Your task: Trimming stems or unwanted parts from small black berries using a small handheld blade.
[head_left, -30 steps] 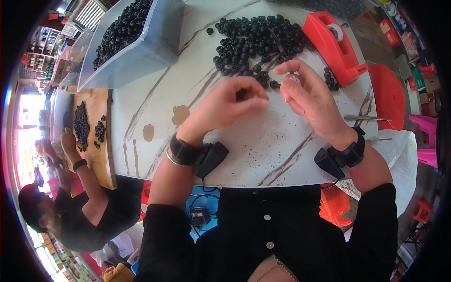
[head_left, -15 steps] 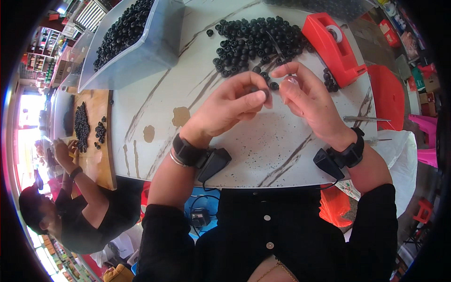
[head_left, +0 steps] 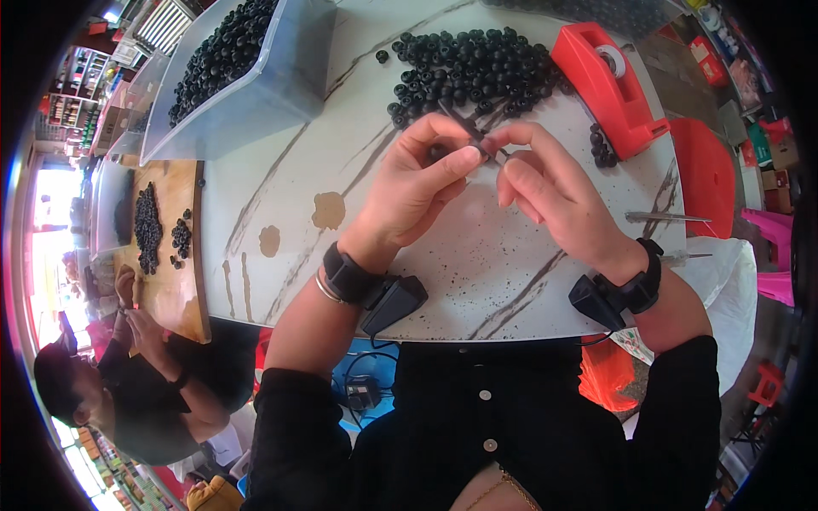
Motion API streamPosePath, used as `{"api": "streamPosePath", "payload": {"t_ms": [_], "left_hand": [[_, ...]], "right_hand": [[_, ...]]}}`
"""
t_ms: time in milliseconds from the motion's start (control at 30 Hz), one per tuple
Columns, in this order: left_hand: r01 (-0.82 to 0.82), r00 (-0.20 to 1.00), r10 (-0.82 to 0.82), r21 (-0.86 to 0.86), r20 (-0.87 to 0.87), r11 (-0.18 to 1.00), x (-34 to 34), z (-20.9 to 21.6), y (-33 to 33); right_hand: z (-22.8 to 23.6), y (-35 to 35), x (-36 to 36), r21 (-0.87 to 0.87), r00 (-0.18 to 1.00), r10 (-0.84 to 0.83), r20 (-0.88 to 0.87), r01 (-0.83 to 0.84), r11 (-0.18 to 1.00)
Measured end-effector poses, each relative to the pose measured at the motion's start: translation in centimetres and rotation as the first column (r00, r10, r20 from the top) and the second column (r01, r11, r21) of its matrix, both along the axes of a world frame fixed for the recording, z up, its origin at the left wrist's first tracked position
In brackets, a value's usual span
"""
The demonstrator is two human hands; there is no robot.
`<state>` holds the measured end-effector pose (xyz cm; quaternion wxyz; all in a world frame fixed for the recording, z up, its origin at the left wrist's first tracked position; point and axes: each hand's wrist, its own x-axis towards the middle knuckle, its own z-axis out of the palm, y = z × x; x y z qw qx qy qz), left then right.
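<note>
My left hand (head_left: pixel 413 183) is closed, with a small round black piece (head_left: pixel 438 152) showing inside its curled fingers. Its thumb and forefinger meet at the shaft of a thin dark tool with a metal-coloured part (head_left: pixel 458 121). My right hand (head_left: pixel 558 192) pinches that tool near its other end, and the tool slants away to the left. Whether another piece sits between the fingertips is hidden. Just beyond both hands lies a loose heap of round black pieces (head_left: pixel 469 72), several with a hole showing.
A clear plastic bin (head_left: pixel 290 77) of black pieces stands far left. A red tape dispenser (head_left: pixel 609 94) is at the right, with tweezers (head_left: pixel 665 218) nearer me. Dark crumbs dot the marbled table (head_left: pixel 290 187). Another person (head_left: pixel 153 375) sits left at a wooden table (head_left: pixel 183 294).
My hands have come together. The thin tool has swung from pointing away over the heap to slanting left across my left fingertips. The other person's hands have drawn back toward their body.
</note>
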<state>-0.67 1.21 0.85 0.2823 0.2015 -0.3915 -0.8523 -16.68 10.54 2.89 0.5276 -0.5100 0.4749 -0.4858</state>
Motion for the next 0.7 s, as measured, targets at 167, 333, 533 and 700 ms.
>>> {"api": "streamPosePath", "payload": {"t_ms": [167, 333, 533, 700], "left_hand": [[-0.03, 0.999, 0.028, -0.09, -0.016, 0.995, -0.25, -0.4, 0.12], [-0.01, 0.999, 0.005, -0.107, -0.045, 0.994, -0.22, -0.38, 0.14], [-0.035, 0.998, 0.028, -0.142, -0.05, 0.989, -0.4, -0.37, 0.3], [-0.028, 0.998, 0.017, -0.165, -0.065, 0.986, -0.45, -0.24, 0.32]], "right_hand": [[0.05, 0.17, 0.29, -0.104, 0.991, -0.041, -0.125, 0.028, 0.994], [0.05, 0.21, 0.31, -0.104, 0.993, -0.037, -0.116, 0.025, 0.994], [-0.49, 0.21, 0.12, -0.132, 0.993, -0.021, -0.117, 0.006, 0.991], [-0.49, 0.12, 0.13, -0.139, 0.997, 0.012, -0.076, -0.023, 0.99]]}}
